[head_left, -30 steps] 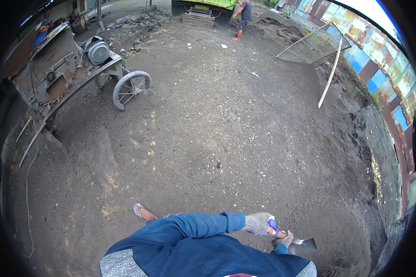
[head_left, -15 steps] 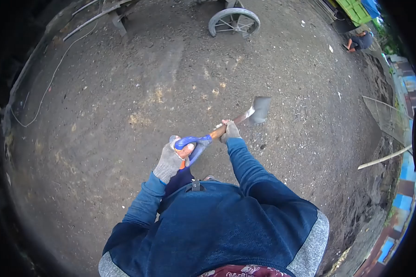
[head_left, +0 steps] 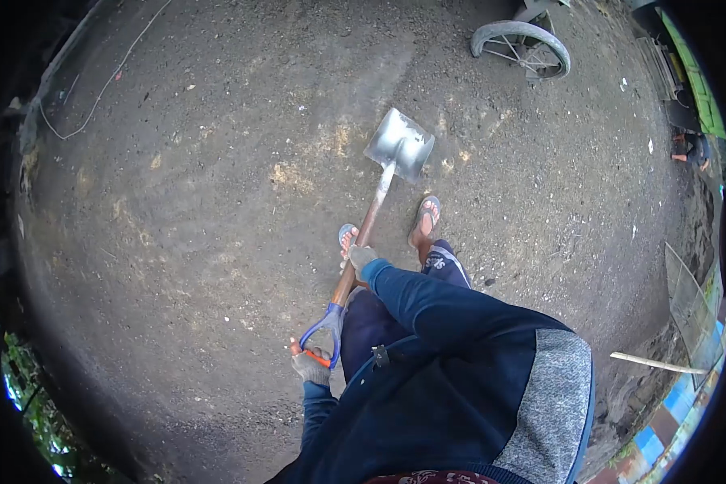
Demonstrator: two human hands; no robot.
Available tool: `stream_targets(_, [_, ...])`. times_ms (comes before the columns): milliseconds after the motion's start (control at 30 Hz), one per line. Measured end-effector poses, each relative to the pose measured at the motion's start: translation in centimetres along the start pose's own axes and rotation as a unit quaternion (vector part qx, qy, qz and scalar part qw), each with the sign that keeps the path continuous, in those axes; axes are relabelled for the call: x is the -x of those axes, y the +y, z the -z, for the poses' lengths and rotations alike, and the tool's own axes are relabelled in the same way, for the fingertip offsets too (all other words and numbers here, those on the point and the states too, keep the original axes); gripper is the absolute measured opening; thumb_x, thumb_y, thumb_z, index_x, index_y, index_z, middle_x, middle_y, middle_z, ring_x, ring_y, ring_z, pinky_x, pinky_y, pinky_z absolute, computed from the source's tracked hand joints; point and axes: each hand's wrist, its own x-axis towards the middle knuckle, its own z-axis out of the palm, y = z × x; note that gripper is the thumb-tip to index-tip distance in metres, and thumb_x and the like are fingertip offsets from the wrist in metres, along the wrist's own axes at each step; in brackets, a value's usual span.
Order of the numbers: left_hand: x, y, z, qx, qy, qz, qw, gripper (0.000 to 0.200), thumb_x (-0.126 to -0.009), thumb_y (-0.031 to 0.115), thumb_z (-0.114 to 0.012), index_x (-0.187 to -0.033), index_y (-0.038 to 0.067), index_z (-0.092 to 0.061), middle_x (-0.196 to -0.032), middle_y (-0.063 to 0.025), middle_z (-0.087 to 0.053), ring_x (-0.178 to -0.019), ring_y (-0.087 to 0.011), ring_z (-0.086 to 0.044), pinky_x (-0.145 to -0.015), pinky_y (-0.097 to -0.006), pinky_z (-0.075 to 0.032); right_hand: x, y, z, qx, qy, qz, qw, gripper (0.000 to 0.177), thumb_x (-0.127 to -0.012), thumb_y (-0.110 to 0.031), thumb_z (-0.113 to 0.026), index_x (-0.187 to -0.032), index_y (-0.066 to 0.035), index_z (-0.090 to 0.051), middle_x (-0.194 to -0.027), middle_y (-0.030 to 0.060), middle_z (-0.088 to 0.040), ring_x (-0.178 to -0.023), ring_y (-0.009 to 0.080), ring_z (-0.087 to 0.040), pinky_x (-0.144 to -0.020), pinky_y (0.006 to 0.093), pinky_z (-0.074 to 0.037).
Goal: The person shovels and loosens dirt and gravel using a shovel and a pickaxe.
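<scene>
A shovel with a wooden shaft [head_left: 372, 211] lies diagonally in front of my body, its worn metal blade [head_left: 400, 145] facing up beyond my feet. My left hand [head_left: 311, 367], in a grey glove with bare fingertips, is closed on the blue and orange D-shaped handle [head_left: 333, 329]. Further up, my right hand [head_left: 361, 258], also gloved, wraps the wooden shaft. Sandals [head_left: 430, 208] are on my feet, one on each side of the shaft.
A spoked wheel [head_left: 524, 50] stands on the dirt ground [head_left: 218, 202] at the upper right. Near the right edge a person [head_left: 690, 150] crouches by a green panel [head_left: 696, 81]. A pale stick [head_left: 653, 362] and a thin cord [head_left: 97, 105] lie at the sides.
The shovel has swung left, and its blade now shows its broad face. Both hands have moved down and left, still gripping it. The view has turned, bringing my feet into sight.
</scene>
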Motion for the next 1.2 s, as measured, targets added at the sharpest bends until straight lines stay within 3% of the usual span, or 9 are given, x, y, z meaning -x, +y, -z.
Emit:
stream_targets(133, [-2.3, -2.1, 0.6, 0.043, 0.026, 0.021, 0.999, 0.056, -0.086, 0.064, -0.049, -0.057, 0.016, -0.039, -0.045, -0.0047, -0.04, -0.037, -0.0252, -0.041, -0.038, -0.0397, -0.037, -3.1, 2.0, -1.6, 0.099, 0.032, -0.152, 0.983, 0.012, -0.088, -0.017, -0.058, -0.097, -0.01, -0.054, -0.07, 0.0085, -0.061, -0.052, 0.0259, -0.059, -0.048, 0.046, -0.05])
stream_targets(200, [-3.8, -3.6, -2.8, 0.056, 0.018, 0.026, 0.998, 0.057, -0.086, 0.063, -0.048, -0.054, 0.016, -0.04, -0.045, -0.005, -0.04, -0.038, -0.0259, -0.042, -0.039, -0.0407, -0.039, -5.5, 0.1, -0.9, 0.084, -0.001, -0.028, 0.996, 0.01, -0.088, -0.013, -0.054, -0.095, -0.007, -0.052, -0.074, 0.0103, -0.06, -0.055, 0.0278, -0.059, -0.052, 0.047, -0.052])
stream_targets(300, [-5.1, -5.8, -11.0, 0.046, -0.024, 0.01, 0.999, 0.057, -0.088, 0.061, -0.048, -0.053, 0.016, -0.044, -0.045, -0.0056, -0.043, -0.039, -0.028, -0.047, -0.041, -0.0427, -0.041, -15.1, -4.7, 1.3, 0.001, -0.026, -0.093, 0.995, 0.01, -0.089, -0.014, -0.053, -0.09, -0.004, -0.054, -0.074, 0.0115, -0.059, -0.057, 0.0288, -0.059, -0.054, 0.0471, -0.053])
stream_targets(567, [-4.1, -10.1, -52.0, 0.145, -0.136, 0.099, 0.975, 0.043, -0.089, 0.052, -0.057, -0.067, 0.017, -0.047, -0.055, -0.0006, -0.043, -0.048, -0.0183, -0.045, -0.047, -0.0373, -0.039, -28.3, -47.0, 5.7, 0.225, 0.061, 0.074, 0.97, 0.027, -0.089, -0.024, -0.051, -0.093, 0.001, -0.062, -0.08, 0.0164, -0.065, -0.069, 0.0304, -0.065, -0.062, 0.0444, -0.054])
stream_targets(667, [-0.7, -11.5, -57.9, 0.139, -0.161, 0.093, 0.973, 0.049, -0.088, 0.057, -0.055, -0.064, 0.015, -0.048, -0.054, -0.0026, -0.045, -0.047, -0.0209, -0.045, -0.047, -0.0386, -0.038, -27.7, -53.3, 6.8, 0.515, 0.112, 0.137, 0.838, 0.036, -0.09, -0.03, -0.047, -0.096, 0.002, -0.064, -0.083, 0.0182, -0.066, -0.076, 0.0324, -0.067, -0.067, 0.0441, -0.053])
stream_targets(733, [-0.1, -12.5, -56.4, 0.138, -0.157, 0.092, 0.974, 0.05, -0.088, 0.058, -0.054, -0.064, 0.014, -0.048, -0.053, -0.003, -0.045, -0.047, -0.0217, -0.045, -0.047, -0.0389, -0.038, -26.8, -52.5, 7.8, 0.609, 0.073, 0.178, 0.77, 0.035, -0.09, -0.027, -0.045, -0.095, 0.001, -0.065, -0.083, 0.0196, -0.067, -0.074, 0.0316, -0.068, -0.066, 0.0415, -0.053])
stream_targets(900, [-1.2, -12.4, -45.3, 0.09, -0.16, 0.076, 0.98, 0.052, -0.087, 0.06, -0.052, -0.063, 0.014, -0.047, -0.053, -0.0041, -0.046, -0.045, -0.0235, -0.045, -0.046, -0.0398, -0.039, -21.5, -44.3, 7.0, 0.379, 0.077, 0.173, 0.906, 0.03, -0.091, -0.025, -0.044, -0.087, -0.001, -0.063, -0.073, 0.0151, -0.065, -0.068, 0.0278, -0.067, -0.064, 0.0412, -0.054])
stream_targets(967, [-1.8, -10.3, -40.5, 0.078, -0.18, 0.059, 0.979, 0.053, -0.087, 0.061, -0.051, -0.063, 0.013, -0.047, -0.052, -0.0046, -0.046, -0.045, -0.0242, -0.045, -0.046, -0.0401, -0.039, -19.1, -40.6, 6.4, 0.1, -0.01, 0.127, 0.987, 0.021, -0.09, -0.022, -0.05, -0.084, -0.004, -0.06, -0.067, 0.0124, -0.061, -0.059, 0.0273, -0.065, -0.056, 0.0422, -0.054])
stream_targets(1200, [-1.2, 3.0, -24.8, 0.005, -0.276, 0.007, 0.961, 0.057, -0.085, 0.065, -0.049, -0.061, 0.013, -0.048, -0.049, -0.0058, -0.044, -0.041, -0.0263, -0.045, -0.045, -0.0429, -0.039, -2.9, -29.7, -2.3, -0.017, 0.004, 0.148, 0.989, 0.011, -0.09, -0.012, -0.052, -0.093, -0.002, -0.053, -0.073, 0.0122, -0.062, -0.051, 0.0269, -0.059, -0.046, 0.0464, -0.053])
